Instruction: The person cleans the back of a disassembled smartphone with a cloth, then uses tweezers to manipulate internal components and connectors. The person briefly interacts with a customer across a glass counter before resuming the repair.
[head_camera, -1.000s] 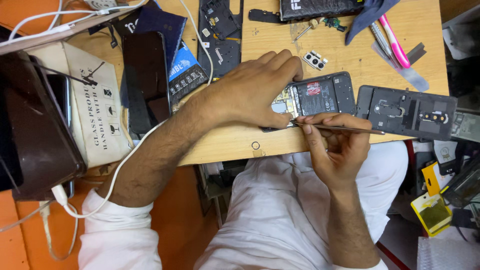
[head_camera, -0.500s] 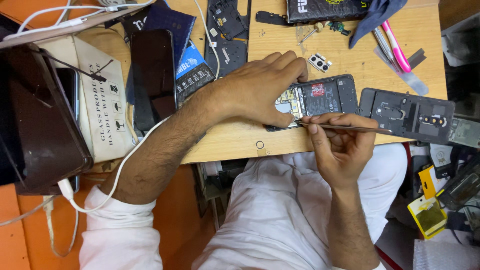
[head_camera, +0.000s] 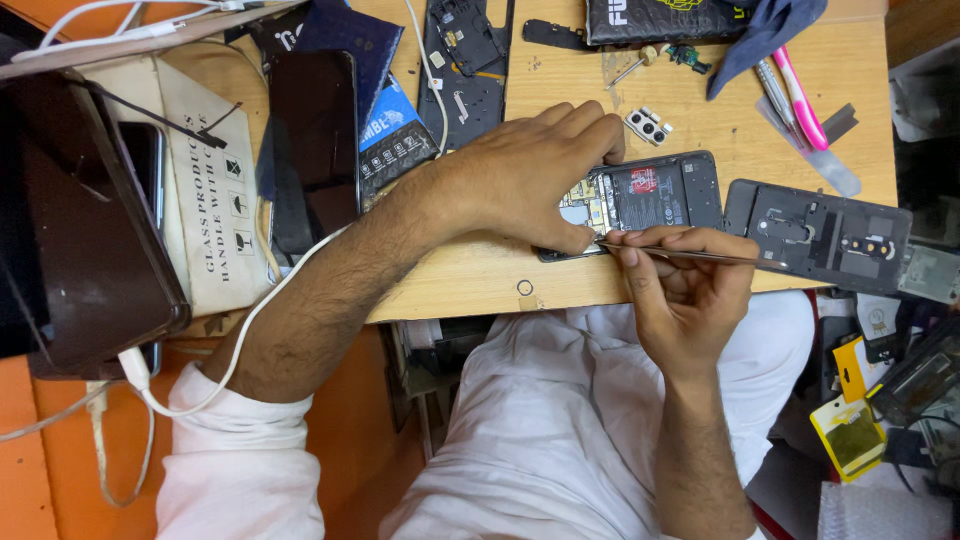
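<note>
Two bare hands work at the near edge of a pale wooden table (head_camera: 700, 110), its grain scuffed and dotted with small marks. Nearest, the right hand (head_camera: 685, 290) is curled closed around thin metal tweezers (head_camera: 690, 255), a slim shiny rod lying almost flat, its tip at the lower left corner of the opened smartphone (head_camera: 640, 200). That phone is a dark rectangular slab with its back off, showing a matte black battery with a red label and a patch of yellowish circuit board. The left hand (head_camera: 530, 175) lies palm down over the phone's left end, fingers spread and pressing, thumb along the lower edge just beside the tweezer tip; it grips nothing. Just right of the phone lies its removed back cover (head_camera: 815, 235), grey plastic with round cut-outs. Farther off sit a small camera module (head_camera: 648, 126), a black inner frame (head_camera: 465, 60), and a pink pen (head_camera: 797, 95).
</note>
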